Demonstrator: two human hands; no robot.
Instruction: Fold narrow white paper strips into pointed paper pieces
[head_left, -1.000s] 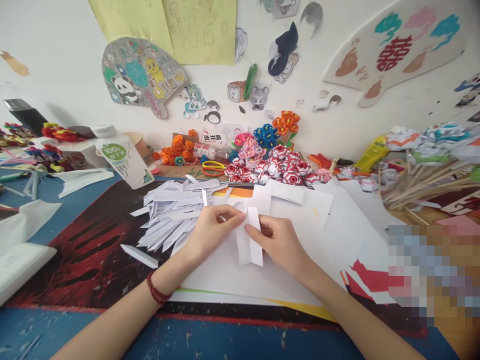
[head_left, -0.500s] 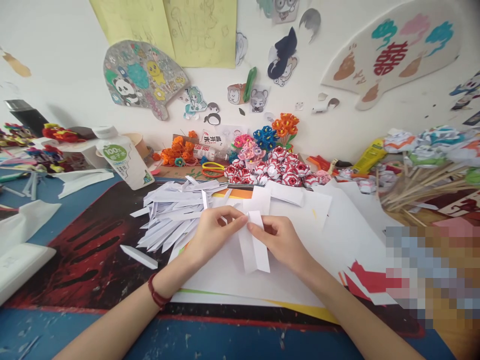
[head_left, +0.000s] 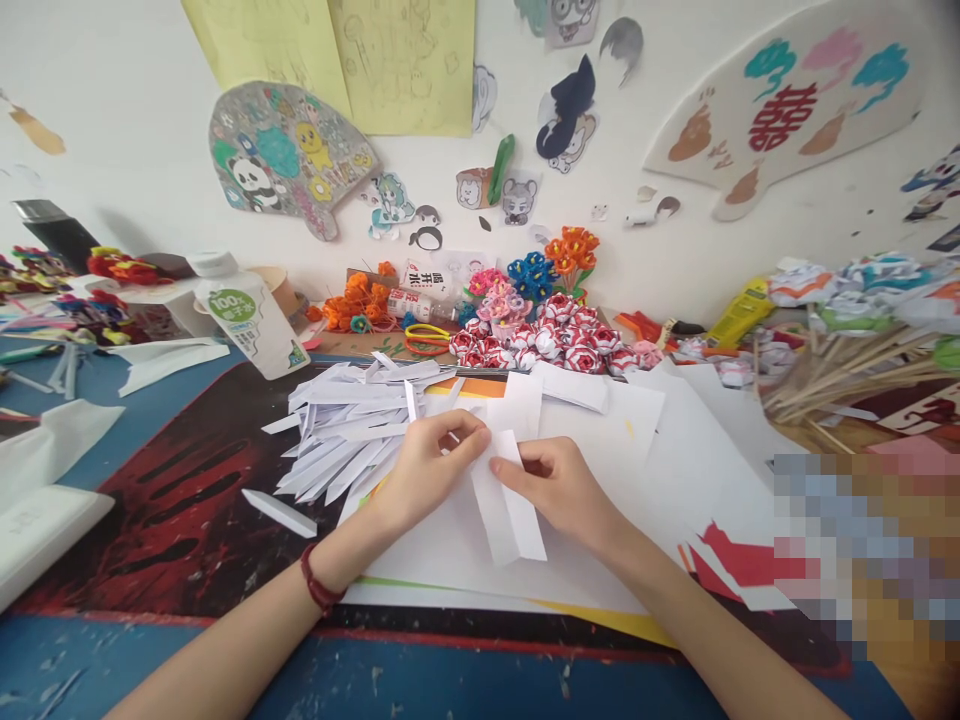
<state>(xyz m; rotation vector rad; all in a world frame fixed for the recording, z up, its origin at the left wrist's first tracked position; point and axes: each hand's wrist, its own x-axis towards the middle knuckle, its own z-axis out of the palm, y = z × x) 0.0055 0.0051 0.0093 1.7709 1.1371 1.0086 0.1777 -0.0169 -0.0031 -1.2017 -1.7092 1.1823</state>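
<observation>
The left hand (head_left: 439,460) and right hand (head_left: 564,492) pinch a creased white paper strip (head_left: 513,512), its near end now swung nearer and rightward; folding seems unfinished.

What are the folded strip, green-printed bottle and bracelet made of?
Folded strip: matte white paper, by its thin edges and crease.
Green-printed bottle: probably smooth plastic, given its moulded-looking white body and cap.
Bracelet: maybe cord or beads, dark red, bumpy; too small to tell.

Open passage over white sheets (head_left: 694,460) right of hands (head_left: 559,485), strip pile (head_left: 345,430) blocking left, flowers (head_left: 559,335) behind
</observation>
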